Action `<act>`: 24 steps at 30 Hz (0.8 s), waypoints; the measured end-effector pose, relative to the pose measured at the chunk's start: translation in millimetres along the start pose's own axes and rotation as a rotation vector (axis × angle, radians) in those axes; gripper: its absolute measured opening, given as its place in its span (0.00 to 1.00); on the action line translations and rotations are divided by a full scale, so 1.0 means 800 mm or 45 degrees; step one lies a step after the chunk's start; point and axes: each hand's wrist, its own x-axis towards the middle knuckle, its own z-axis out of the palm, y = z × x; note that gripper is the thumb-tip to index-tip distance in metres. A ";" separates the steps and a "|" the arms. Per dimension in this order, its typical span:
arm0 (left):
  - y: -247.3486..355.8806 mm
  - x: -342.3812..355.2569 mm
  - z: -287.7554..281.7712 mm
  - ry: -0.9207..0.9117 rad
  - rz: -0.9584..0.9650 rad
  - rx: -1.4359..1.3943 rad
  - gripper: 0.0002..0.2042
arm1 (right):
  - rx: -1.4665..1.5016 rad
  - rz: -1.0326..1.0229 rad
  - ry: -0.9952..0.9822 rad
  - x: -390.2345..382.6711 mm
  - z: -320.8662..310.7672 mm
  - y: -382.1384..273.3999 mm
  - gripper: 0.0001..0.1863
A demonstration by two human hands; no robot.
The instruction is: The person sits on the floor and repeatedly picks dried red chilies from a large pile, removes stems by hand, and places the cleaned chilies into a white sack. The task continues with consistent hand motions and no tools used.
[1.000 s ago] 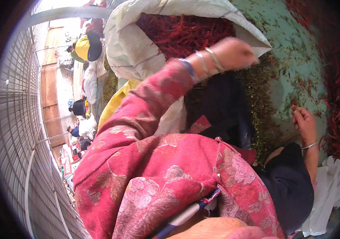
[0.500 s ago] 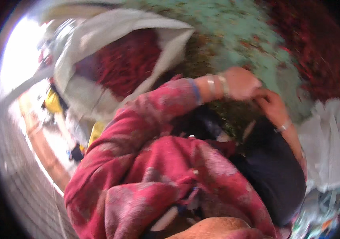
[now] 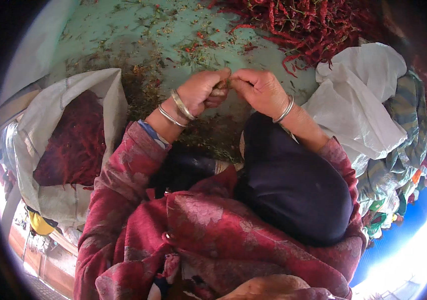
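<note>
My left hand (image 3: 206, 92) and my right hand (image 3: 262, 90) meet in front of me, fingertips touching. Both are closed in a pinch. Whatever lies between the fingers is too small to make out. A heap of dried red chillies (image 3: 313, 27) lies beyond my right hand. To the left of my left arm stands an open whitish sack (image 3: 114, 102) with more red chillies (image 3: 71, 142) inside.
Crumbs, stem bits and red scraps (image 3: 138, 95) litter the pale green sheet (image 3: 173, 30) under my hands. A crumpled white sack (image 3: 353, 100) lies on the right, beside a heap of striped cloth (image 3: 408, 120). My dark-trousered knee (image 3: 293, 175) is bent below my right forearm.
The view has swung round, so the chilli sack now appears lower and farther left. My hands stay together throughout. The earlier picture is blurred.
</note>
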 end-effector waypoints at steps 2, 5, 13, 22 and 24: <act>0.005 0.008 -0.023 -0.305 -0.051 -0.512 0.18 | 0.014 0.045 0.105 0.001 -0.004 0.002 0.07; 0.037 0.002 -0.038 -0.370 0.161 -0.514 0.19 | 0.149 0.533 0.174 -0.002 -0.046 0.052 0.08; 0.042 0.000 -0.027 -0.155 0.296 -0.044 0.10 | 0.319 0.899 0.803 -0.034 -0.147 0.201 0.22; 0.051 0.019 -0.025 -0.204 0.290 0.052 0.08 | 0.716 0.944 1.214 0.023 -0.157 0.194 0.28; 0.055 0.020 -0.024 -0.192 0.304 0.060 0.08 | 0.824 1.002 1.220 0.044 -0.164 0.201 0.25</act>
